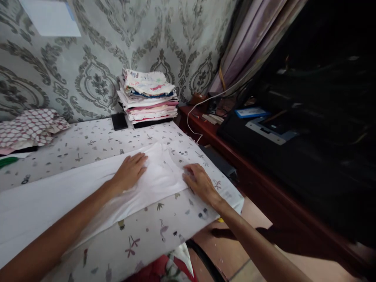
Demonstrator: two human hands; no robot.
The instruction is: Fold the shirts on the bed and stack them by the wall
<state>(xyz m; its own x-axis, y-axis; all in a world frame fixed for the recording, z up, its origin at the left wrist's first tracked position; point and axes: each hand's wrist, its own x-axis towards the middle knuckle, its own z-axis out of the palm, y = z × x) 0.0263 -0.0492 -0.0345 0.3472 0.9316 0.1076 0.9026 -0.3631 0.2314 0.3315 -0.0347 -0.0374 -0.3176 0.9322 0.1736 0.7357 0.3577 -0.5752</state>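
Observation:
A long white garment (158, 172), folded into a strip, lies across the patterned tablecloth (152, 243) and runs out of view at the left. My left hand (131, 171) rests flat on it, fingers stretched out and slightly apart. At the garment's right end is my right hand (202, 183), its fingers bent and the thumb apart from them, touching the edge. Small wrinkles show in the cloth between both hands. What kind of garment it is, I cannot tell.
Behind the garment stand a stack of folded clothes (149, 103) and a black phone (119, 121). A dotted cloth (35, 127) is heaped at the left. To the right, a dark red wooden desk (258, 178) carries a large black object (308, 156) and a white cable (190, 117).

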